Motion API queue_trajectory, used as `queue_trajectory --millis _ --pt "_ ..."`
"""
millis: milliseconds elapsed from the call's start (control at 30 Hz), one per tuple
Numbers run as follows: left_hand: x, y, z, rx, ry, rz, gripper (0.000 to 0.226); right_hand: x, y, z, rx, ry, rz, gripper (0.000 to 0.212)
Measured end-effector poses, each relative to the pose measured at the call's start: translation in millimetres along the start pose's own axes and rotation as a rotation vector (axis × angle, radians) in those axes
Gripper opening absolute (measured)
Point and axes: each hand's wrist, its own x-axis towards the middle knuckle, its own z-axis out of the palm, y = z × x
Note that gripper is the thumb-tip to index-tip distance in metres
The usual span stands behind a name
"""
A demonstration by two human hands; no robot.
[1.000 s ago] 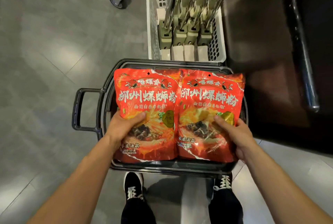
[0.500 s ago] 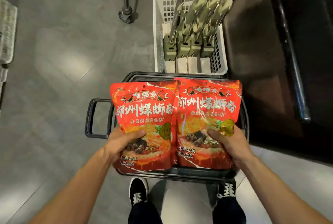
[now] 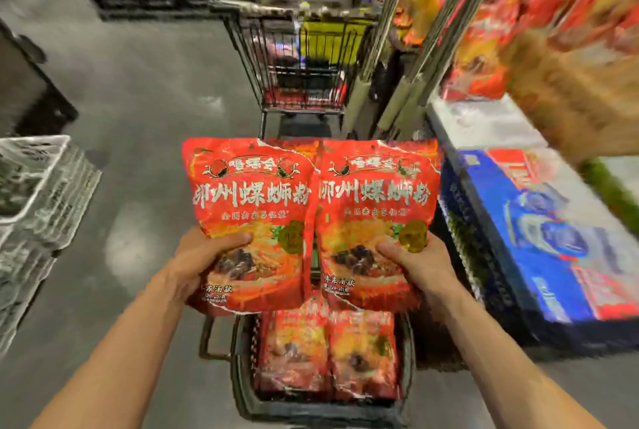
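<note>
I hold two red noodle packets side by side, raised above a black basket [image 3: 238, 387]. My left hand [image 3: 204, 259] grips the left packet [image 3: 249, 200] at its lower left, thumb across the front. The right packet [image 3: 377, 200] is gripped at its lower right by my right hand [image 3: 415, 266], thumb on its front. Inside the basket lie more red packets [image 3: 328, 356] of the same kind, flat and side by side.
A wire shopping cart [image 3: 297, 59] stands ahead with goods in it. Blue boxes [image 3: 539, 238] and blurred red goods fill the shelf at right. White crates [image 3: 38, 193] are stacked at left. Grey floor lies between.
Both hands have lifted the two packets up from the basket, uncovering packets lying in it. The view has tilted up to show the cart and shelves.
</note>
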Motion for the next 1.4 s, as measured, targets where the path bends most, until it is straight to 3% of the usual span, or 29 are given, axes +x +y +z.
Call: queue_trajectory --millis 233,333,467,567,667,833,933,1000,1100,1167,1300,1400 --pt "-106 159 33 -0.067 -0.187 0.243 0.078 -103 -164 -69 0.047 0.222 -0.236 0.036" --pt "-143 209 59 -0.059 -0.256 0.309 0.08 -139 -204 -107 0.063 0.316 -0.296 0.038" --pt "-183 250 107 -0.055 -0.295 0.387 0.058 -180 -235 -162 0.052 0.399 -0.373 0.044" --pt "-207 264 158 -0.046 -0.323 0.434 0.05 -206 -239 -214 0.06 0.449 -0.411 0.052" --pt "-229 266 220 -0.04 -0.357 0.469 0.045 -221 -229 -275 0.079 0.471 -0.431 0.046" --pt "-253 248 336 -0.044 -0.431 0.466 0.058 -229 -202 -387 0.083 0.516 -0.42 0.033" --pt "-265 237 402 -0.046 -0.459 0.43 0.064 -229 -189 -452 0.124 0.503 -0.382 0.065" --pt "-272 230 442 -0.063 -0.46 0.421 0.053 -226 -184 -490 0.136 0.503 -0.371 0.082" --pt "-275 224 492 -0.064 -0.446 0.418 0.04 -213 -180 -539 0.131 0.513 -0.344 0.054" --pt "-271 222 519 -0.047 -0.455 0.417 0.051 -201 -179 -565 0.16 0.507 -0.325 0.032" --pt "-244 226 567 -0.027 -0.439 0.42 0.06 -164 -176 -606 0.168 0.483 -0.295 0.028" --pt "-213 229 605 -0.03 -0.437 0.439 0.064 -126 -172 -631 0.153 0.461 -0.268 0.041"
